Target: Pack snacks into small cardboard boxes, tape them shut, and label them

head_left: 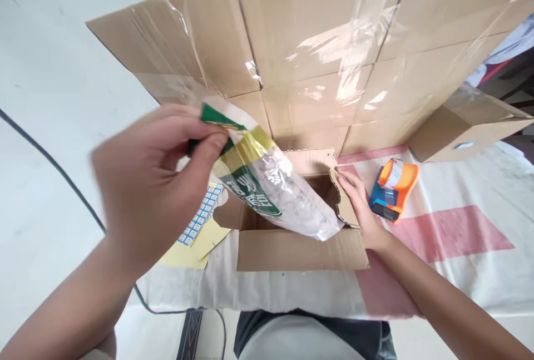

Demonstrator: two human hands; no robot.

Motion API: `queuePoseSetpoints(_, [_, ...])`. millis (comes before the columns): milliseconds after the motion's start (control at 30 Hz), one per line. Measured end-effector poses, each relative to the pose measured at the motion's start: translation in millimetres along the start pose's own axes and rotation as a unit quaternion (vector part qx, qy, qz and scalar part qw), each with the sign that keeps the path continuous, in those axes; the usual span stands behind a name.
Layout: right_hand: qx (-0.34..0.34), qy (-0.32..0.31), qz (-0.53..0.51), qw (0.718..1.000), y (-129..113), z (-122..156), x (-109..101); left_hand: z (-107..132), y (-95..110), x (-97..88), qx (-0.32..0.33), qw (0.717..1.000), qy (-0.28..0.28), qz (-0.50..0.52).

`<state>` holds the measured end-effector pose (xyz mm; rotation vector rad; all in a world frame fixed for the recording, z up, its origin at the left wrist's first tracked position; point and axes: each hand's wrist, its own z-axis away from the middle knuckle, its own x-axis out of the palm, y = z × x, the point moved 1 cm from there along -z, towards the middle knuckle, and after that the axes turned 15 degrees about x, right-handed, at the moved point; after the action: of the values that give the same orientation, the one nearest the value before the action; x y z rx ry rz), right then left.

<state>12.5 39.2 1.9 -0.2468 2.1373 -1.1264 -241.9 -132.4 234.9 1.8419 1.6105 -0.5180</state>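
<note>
My left hand [154,182] is raised close to the camera and pinches the green-and-yellow top edge of a clear plastic packet [275,190] with green print. The packet hangs slanted over a small open cardboard box [298,248], its lower end at the box's right side. My right hand [359,201] rests on the box's right flap, fingers laid flat along the cardboard.
An orange and blue tape dispenser [392,188] lies just right of the box on a white and pink cloth [450,237]. A yellow sheet with a blue grid [198,232] lies left of the box. Taped cardboard cartons [334,43] form a wall behind. A black cable [50,165] crosses the floor.
</note>
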Motion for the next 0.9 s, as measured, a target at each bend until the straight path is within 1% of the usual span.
queuePoseSetpoints(33, [-0.001, 0.0, -0.007, 1.0, 0.5, -0.7, 0.0, -2.7, 5.1, 11.2, 0.015, 0.999, 0.003, 0.037])
queuePoseSetpoints(100, [-0.004, -0.001, -0.02, 1.0, 1.9, -2.3, 0.1, -4.0, 6.8, 29.3, 0.025, 0.992, 0.034, 0.12])
queuePoseSetpoints(133, [-0.008, -0.001, -0.027, 1.0, 2.6, -3.1, 0.2, -2.0, 3.7, 36.3, 0.011, 0.985, 0.063, 0.163])
queuePoseSetpoints(167, [-0.014, -0.002, -0.034, 0.999, 3.3, -3.8, 0.6, 1.8, -1.5, 42.1, -0.006, 0.973, 0.105, 0.206])
queuePoseSetpoints(200, [-0.019, -0.004, -0.039, 0.999, 4.0, -4.3, 1.0, 7.3, -8.3, 47.2, -0.026, 0.957, 0.152, 0.247])
queuePoseSetpoints(233, [-0.025, -0.005, -0.043, 0.999, 4.6, -4.8, 1.4, 14.2, -16.1, 51.9, -0.045, 0.942, 0.179, 0.28])
queuePoseSetpoints(267, [-0.029, -0.008, -0.045, 0.999, 5.0, -5.0, 1.9, 21.8, -24.2, 56.6, -0.061, 0.937, 0.161, 0.303])
queuePoseSetpoints(300, [-0.029, -0.011, -0.047, 0.998, 5.2, -5.2, 2.2, 29.7, -31.9, 61.3, -0.067, 0.942, 0.092, 0.315])
queuePoseSetpoints(333, [-0.03, -0.012, -0.05, 0.998, 5.0, -5.1, 2.4, 37.9, -38.4, 65.7, -0.054, 0.945, -0.022, 0.32])
queuePoseSetpoints(367, [-0.031, -0.016, -0.051, 0.998, 4.5, -5.0, 2.5, 46.2, -43.5, 69.3, -0.028, 0.935, -0.163, 0.313])
queuePoseSetpoints(400, [-0.032, -0.021, -0.05, 0.998, 3.6, -4.7, 2.7, 54.2, -47.2, 71.3, 0.007, 0.909, -0.294, 0.295])
queuePoseSetpoints(433, [-0.033, -0.028, -0.049, 0.998, 2.4, -4.4, 2.8, 61.0, -49.3, 71.7, 0.045, 0.881, -0.386, 0.27])
queuePoseSetpoints(467, [-0.035, -0.034, -0.046, 0.998, 1.1, -4.0, 3.1, 65.8, -50.0, 70.6, 0.076, 0.867, -0.431, 0.24])
queuePoseSetpoints(500, [-0.038, -0.039, -0.043, 0.998, -0.2, -3.6, 3.4, 68.5, -49.1, 68.9, 0.098, 0.871, -0.439, 0.199])
queuePoseSetpoints(567, [-0.041, -0.039, -0.039, 0.998, -2.4, -2.9, 4.1, 68.9, -43.3, 66.0, 0.109, 0.902, -0.407, 0.096])
queuePoseSetpoints(600, [-0.042, -0.035, -0.04, 0.998, -3.1, -2.6, 4.4, 67.5, -38.7, 65.9, 0.113, 0.911, -0.394, 0.053])
queuePoseSetpoints(633, [-0.043, -0.034, -0.039, 0.998, -3.6, -2.5, 4.7, 65.5, -33.4, 67.3, 0.126, 0.911, -0.391, 0.025])
queuePoseSetpoints(667, [-0.042, -0.034, -0.038, 0.998, -3.8, -2.5, 4.8, 63.4, -28.0, 70.0, 0.154, 0.904, -0.399, 0.015])
queuePoseSetpoints(700, [-0.042, -0.034, -0.038, 0.998, -3.9, -2.6, 4.7, 61.3, -23.2, 73.8, 0.194, 0.888, -0.415, 0.022])
queuePoseSetpoints(767, [-0.046, -0.037, -0.038, 0.998, -4.2, -3.1, 3.8, 57.7, -18.0, 81.8, 0.278, 0.849, -0.443, 0.069])
queuePoseSetpoints(800, [-0.048, -0.037, -0.039, 0.997, -4.4, -3.4, 3.0, 56.0, -18.3, 85.0, 0.302, 0.835, -0.449, 0.097])
queuePoseSetpoints(833, [-0.048, -0.036, -0.039, 0.997, -4.6, -3.7, 1.9, 54.4, -20.6, 87.2, 0.307, 0.832, -0.445, 0.124])
queuePoseSetpoints(867, [-0.044, -0.032, -0.04, 0.998, -4.7, -4.0, 0.9, 52.8, -24.5, 88.0, 0.297, 0.841, -0.427, 0.15])
queuePoseSetpoints(900, [-0.038, -0.029, -0.041, 0.998, -4.7, -4.2, -0.1, 51.6, -29.4, 87.6, 0.273, 0.859, -0.397, 0.176])
